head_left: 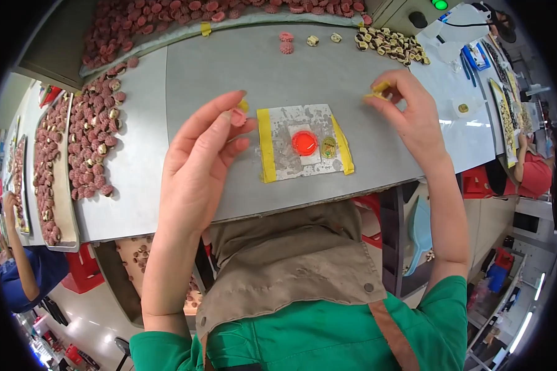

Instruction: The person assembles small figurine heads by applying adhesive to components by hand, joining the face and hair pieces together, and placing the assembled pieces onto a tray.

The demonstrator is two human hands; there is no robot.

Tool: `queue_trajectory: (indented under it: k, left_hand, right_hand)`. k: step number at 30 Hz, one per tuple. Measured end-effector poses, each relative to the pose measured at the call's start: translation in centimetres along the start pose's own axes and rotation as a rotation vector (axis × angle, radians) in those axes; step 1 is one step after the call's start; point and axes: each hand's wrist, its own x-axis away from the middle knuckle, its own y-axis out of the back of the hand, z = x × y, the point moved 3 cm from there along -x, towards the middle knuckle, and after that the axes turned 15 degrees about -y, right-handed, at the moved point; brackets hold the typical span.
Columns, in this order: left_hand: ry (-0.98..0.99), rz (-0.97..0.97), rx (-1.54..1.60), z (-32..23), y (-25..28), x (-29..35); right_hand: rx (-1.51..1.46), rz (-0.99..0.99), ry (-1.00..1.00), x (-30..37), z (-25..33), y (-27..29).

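My left hand (pixel 195 151) is raised left of a taped-down sheet, its thumb and fingers pinching a small pink cup-shaped piece (pixel 238 117). Something yellow covers a fingertip beside that piece. On the far right of the sheet, my right hand (pixel 408 111) hovers over the table with thumb and forefinger curled together. Yellow wraps show at its fingertips; a small pale thing may sit between them, too small to name. Between both hands lies the stained white sheet (pixel 284 164), edged with yellow tape. A round red dish (pixel 304 143) of glossy red-orange content rests there, beside a gold-green oval sticker (pixel 329 147).
Many pink cup pieces fill a tray (pixel 167 37) at the back. Pink pieces with cream-and-dark centres (pixel 96 136) are heaped at left, beside another tray (pixel 68 210). Small cream-and-dark pieces (pixel 387 44) lie back right. Two pink pieces (pixel 286 43) stand near the back middle. Co-workers sit at both sides.
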Motion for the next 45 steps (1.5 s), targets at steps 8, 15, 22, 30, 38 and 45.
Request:
queue_trajectory:
  k: [8,15,22,30,38,45]
  left_hand:
    - [0.045,0.09,0.271,2.7,-1.3,1.3]
    - [0.053,0.067,0.335,3.0,-0.7,1.3]
    - [0.033,0.072,0.375,2.4,-0.2,1.3]
    - [0.055,0.07,0.391,2.8,-0.5,1.2]
    - [0.047,0.071,0.338,2.4,-1.0,1.2]
    - [0.034,0.081,0.333,2.6,-0.8,1.3]
  right_hand:
    - [0.021,0.027,0.046,1.0,-0.3,-2.8]
    - [0.035,0.068,-0.118,1.7,0.2,-1.4]
    - [0.068,0.077,-0.062,1.5,1.0,-1.5]
    - [0.007,0.159,-0.034,2.3,4.5,-1.8]
    - [0.095,0.17,0.242,3.7,6.8,-4.8]
    - [0.093,0.162,0.301,3.7,6.8,-5.2]
